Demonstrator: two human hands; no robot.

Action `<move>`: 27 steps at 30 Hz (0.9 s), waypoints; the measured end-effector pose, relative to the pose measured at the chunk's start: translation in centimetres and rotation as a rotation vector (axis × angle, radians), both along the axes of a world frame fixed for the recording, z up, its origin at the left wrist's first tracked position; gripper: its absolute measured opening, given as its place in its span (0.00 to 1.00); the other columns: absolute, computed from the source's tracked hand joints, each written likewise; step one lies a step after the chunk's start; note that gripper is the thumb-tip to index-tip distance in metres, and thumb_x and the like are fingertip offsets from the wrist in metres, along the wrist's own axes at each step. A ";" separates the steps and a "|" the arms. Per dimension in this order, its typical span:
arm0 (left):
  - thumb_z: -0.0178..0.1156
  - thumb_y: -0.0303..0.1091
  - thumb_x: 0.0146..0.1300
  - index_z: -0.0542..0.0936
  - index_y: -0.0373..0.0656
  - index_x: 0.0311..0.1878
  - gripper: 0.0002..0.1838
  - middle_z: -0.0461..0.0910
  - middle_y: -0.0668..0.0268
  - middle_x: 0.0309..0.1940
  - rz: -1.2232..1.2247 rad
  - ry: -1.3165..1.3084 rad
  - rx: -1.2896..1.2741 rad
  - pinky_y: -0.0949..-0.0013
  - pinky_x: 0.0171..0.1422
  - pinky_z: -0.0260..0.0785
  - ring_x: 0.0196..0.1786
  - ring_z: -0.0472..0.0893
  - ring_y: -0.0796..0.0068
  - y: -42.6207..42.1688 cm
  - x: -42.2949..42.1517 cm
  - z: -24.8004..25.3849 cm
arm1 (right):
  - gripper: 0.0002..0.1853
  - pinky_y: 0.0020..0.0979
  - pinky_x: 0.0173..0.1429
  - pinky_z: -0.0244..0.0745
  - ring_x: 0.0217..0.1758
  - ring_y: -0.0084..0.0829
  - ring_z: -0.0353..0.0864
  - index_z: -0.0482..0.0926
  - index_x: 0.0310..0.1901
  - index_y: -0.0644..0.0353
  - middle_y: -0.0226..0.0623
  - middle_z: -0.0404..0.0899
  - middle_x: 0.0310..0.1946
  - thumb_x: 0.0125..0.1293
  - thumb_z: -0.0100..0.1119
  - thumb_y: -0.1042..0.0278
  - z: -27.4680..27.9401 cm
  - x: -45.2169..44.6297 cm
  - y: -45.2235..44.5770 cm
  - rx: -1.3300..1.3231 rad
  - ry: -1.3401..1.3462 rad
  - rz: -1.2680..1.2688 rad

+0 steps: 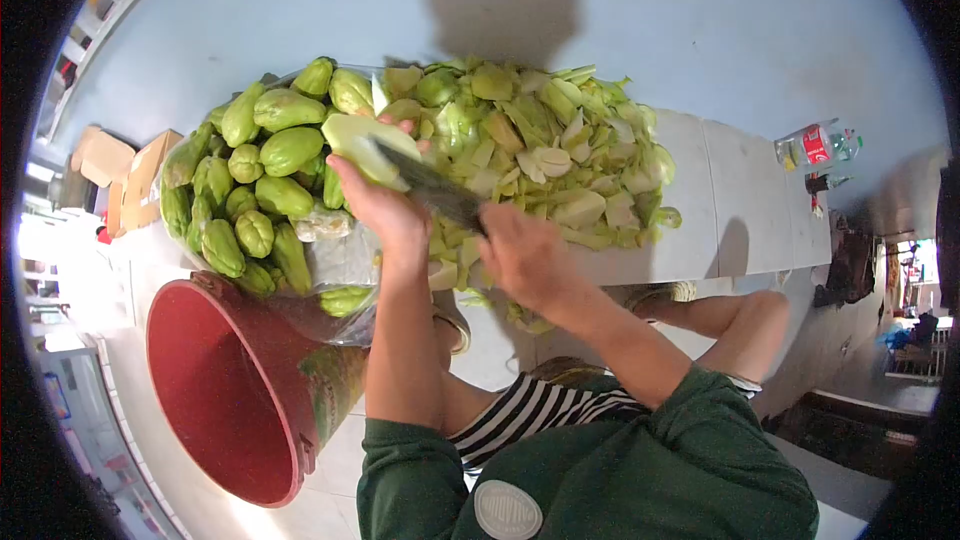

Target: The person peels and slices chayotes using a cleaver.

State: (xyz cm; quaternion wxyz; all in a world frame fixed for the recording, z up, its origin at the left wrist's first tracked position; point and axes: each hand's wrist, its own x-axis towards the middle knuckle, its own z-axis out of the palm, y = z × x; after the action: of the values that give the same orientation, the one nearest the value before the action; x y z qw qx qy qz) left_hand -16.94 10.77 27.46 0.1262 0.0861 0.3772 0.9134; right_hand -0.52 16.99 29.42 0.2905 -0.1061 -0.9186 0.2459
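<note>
My left hand (385,202) is wrapped round a pale, peeled chayote (358,145), held up over the heaps. In my right hand (523,250) is the handle of a dark-bladed knife (440,190), its blade blurred and reaching across to the chayote's right side. Left of my hands lies a heap of whole green chayotes (290,151) on plastic. A wide pile of green peelings and cut pieces (575,165) spreads behind and to the right of my right hand.
A large red bucket (215,395) lies tilted at the lower left, near my left forearm. Cardboard boxes (145,175) are at the far left. Plastic bottles (815,145) stand at the right by the wall. My bent legs are below the ledge (685,200).
</note>
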 end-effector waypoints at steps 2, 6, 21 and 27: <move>0.34 0.65 0.72 0.64 0.52 0.68 0.33 0.74 0.54 0.54 0.013 0.020 -0.003 0.52 0.53 0.75 0.53 0.77 0.55 -0.4 0.0 -0.6 | 0.15 0.44 0.31 0.74 0.29 0.48 0.79 0.72 0.44 0.64 0.45 0.76 0.32 0.56 0.63 0.73 -0.1 0.4 -1.4 -0.009 -0.187 0.097; 0.37 0.63 0.73 0.61 0.49 0.70 0.33 0.74 0.54 0.55 0.077 0.060 0.014 0.54 0.52 0.75 0.52 0.77 0.58 -1.0 0.4 0.2 | 0.18 0.42 0.31 0.75 0.28 0.47 0.79 0.71 0.46 0.63 0.43 0.75 0.32 0.53 0.63 0.73 -1.0 0.6 -2.4 0.002 -0.150 0.100; 0.40 0.58 0.75 0.59 0.44 0.71 0.32 0.74 0.53 0.52 0.076 0.153 0.104 0.61 0.47 0.77 0.49 0.78 0.61 -1.5 -0.1 -0.4 | 0.06 0.40 0.29 0.78 0.28 0.44 0.81 0.67 0.39 0.60 0.42 0.74 0.28 0.62 0.51 0.71 -0.1 -0.1 -3.0 -0.041 -0.131 0.134; 0.40 0.57 0.75 0.60 0.47 0.71 0.31 0.74 0.54 0.53 0.038 0.106 0.150 0.60 0.47 0.77 0.51 0.78 0.60 -1.8 -0.2 -0.5 | 0.12 0.44 0.29 0.72 0.27 0.49 0.77 0.68 0.40 0.63 0.45 0.73 0.27 0.54 0.58 0.78 0.0 -1.4 -3.7 -0.106 -0.091 0.114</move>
State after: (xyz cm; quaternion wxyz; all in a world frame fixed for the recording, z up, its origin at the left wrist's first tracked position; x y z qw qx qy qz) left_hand -17.15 9.00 26.99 0.0818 0.1363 0.3155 0.9355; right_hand -1.89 13.30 29.38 0.2279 -0.0801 -0.9212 0.3051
